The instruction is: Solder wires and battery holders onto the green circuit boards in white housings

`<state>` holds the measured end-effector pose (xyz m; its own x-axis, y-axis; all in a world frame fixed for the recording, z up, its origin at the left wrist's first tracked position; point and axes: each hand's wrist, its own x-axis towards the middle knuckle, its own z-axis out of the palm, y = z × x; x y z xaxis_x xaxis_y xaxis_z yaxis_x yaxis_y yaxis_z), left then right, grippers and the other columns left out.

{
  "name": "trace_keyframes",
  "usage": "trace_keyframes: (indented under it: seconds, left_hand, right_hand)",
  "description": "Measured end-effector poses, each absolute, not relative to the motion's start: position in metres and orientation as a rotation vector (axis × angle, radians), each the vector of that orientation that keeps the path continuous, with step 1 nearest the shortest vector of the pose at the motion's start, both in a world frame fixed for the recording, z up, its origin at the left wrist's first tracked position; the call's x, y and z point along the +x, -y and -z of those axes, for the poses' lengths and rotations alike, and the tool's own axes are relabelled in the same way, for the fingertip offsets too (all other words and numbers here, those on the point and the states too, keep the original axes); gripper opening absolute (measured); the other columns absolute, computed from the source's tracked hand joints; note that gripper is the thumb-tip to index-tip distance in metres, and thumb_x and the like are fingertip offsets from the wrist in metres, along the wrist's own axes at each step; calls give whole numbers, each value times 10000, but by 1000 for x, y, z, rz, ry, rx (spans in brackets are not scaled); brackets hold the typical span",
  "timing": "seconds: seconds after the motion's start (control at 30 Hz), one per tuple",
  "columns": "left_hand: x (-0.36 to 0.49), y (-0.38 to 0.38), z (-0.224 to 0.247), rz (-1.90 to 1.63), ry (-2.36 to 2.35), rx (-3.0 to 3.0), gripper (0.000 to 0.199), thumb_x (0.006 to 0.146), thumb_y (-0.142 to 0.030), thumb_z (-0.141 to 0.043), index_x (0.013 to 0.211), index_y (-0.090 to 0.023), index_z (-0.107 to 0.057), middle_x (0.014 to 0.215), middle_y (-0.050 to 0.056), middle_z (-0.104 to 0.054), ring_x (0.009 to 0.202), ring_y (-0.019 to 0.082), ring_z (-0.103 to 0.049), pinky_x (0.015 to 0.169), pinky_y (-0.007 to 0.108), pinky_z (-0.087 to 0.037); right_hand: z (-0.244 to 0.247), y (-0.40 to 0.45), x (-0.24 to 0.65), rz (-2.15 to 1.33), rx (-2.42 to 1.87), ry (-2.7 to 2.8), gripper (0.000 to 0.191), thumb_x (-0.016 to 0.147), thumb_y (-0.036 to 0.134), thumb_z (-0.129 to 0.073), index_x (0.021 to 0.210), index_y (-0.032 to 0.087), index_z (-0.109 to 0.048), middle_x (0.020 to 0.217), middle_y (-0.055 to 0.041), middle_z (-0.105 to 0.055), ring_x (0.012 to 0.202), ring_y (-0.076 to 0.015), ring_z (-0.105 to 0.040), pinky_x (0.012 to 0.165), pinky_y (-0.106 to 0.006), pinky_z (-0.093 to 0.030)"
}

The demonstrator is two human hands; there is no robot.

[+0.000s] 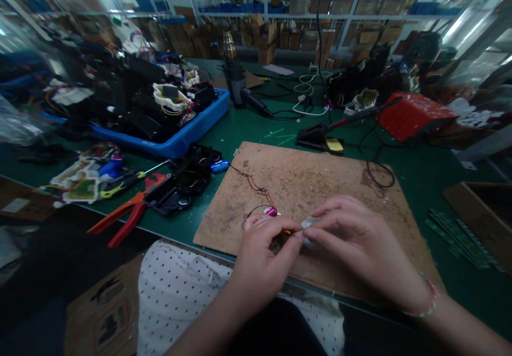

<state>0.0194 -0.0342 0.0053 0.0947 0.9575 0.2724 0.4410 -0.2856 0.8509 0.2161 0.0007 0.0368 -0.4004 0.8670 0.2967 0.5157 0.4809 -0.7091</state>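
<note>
Fingers [294, 237] of both hands meet over the near part of a worn brown work board [320, 175], pinched narrow on a small pale part [310, 221] and the thin wires running from it. The left hand [262, 255] grips from the left with thumb and forefinger drawn together, and the right hand [356, 244] closes on the part from the other side; what exactly sits between the fingertips is too small to tell. A red and black wire pair [256, 185] trails up the board from the hands, past a small pink piece [271, 212] lying just beside the left hand. Judging from this, the chief risk is strain on those thin leads: a tug could pull one loose from the part, since the slack lies loose on the board where it could catch. The part could also slip from so fine a pinch and roll off the near edge onto the lap. A soldering iron [360, 115] rests in its stand [320, 138] farther back on the green table [248, 127], its cord [378, 172] looping onto the board; a careless sleeve or wrist could snag it. Red-handled pliers [128, 212] and a blue tray [176, 140] of parts lie well apart to the left.
</note>
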Motion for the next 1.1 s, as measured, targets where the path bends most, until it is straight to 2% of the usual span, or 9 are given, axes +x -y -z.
trace_keyframes:
  seconds: [0.23,0.33,0.5,0.7,0.77,0.83,0.9,1.0,1.1]
  left_hand:
    - [23,37,0,-1071,-1420,1671,114,949,-258,-640,853,-271,-700,872,-27,-743,915,228,-660,909,440,-408]
    - [23,37,2,-1065,-1393,1685,116,943,-262,-628,851,-269,-698,849,-23,-733,880,234,-664,908,462,-406]
    - [21,35,2,-1092,-1325,1729,116,929,-228,-639,846,-275,-705,815,-39,-734,837,219,-670,879,446,-397]
    - [21,33,2,-1128,-1299,1763,82,900,-211,-700,851,-275,-716,816,-63,-752,795,183,-667,860,421,-370]
    - [22,33,2,-1141,-1303,1778,89,893,-197,-708,835,-264,-710,807,-64,-750,790,175,-666,881,425,-362]
    - [23,33,1,-1152,-1305,1799,101,886,-176,-710,825,-256,-705,802,-65,-747,792,170,-666,896,426,-359]
    - [23,33,-1,-1162,-1301,1816,114,882,-155,-708,822,-252,-701,803,-64,-743,798,167,-662,896,422,-360]
    - [23,34,-2,-1187,-1293,1835,116,873,-150,-721,818,-250,-700,809,-61,-738,812,170,-659,889,418,-366]
    - [23,35,-3,-1207,-1284,1863,115,863,-154,-741,821,-256,-708,814,-61,-740,816,172,-664,888,424,-369]
  right_hand:
    - [-41,-51,246,-735,-1374,1623,311,850,528,-752,772,228,-718,880,-20,-715,832,-155,-640,783,-289,-486]
    - [-33,-105,259,-792,-1540,1377,406,848,595,-719,901,193,-708,874,-29,-709,752,-135,-613,685,-264,-467]
    - [-9,-193,255,-736,-1614,1177,425,869,469,-744,1123,145,-637,874,-22,-682,728,-135,-626,669,-281,-512]
    - [-3,-239,257,-598,-1579,1092,278,946,399,-683,887,129,-657,798,23,-635,671,-89,-594,658,-256,-532]
    - [-14,-236,268,-499,-1518,1058,397,995,424,-582,760,109,-636,705,45,-570,625,-60,-569,638,-212,-484]
    - [-29,-222,281,-378,-1415,1001,428,958,463,-596,681,137,-599,620,44,-528,590,-56,-540,590,-195,-415]
    - [-43,-196,290,-251,-1273,939,376,948,484,-577,715,190,-570,606,47,-524,586,-65,-525,558,-196,-386]
    - [-54,-137,290,-189,-1113,887,218,923,388,-639,799,240,-538,576,70,-502,499,-72,-464,488,-211,-358]
    - [-52,-69,275,-276,-1054,871,271,898,373,-677,752,254,-483,560,88,-412,468,-60,-376,437,-204,-306]
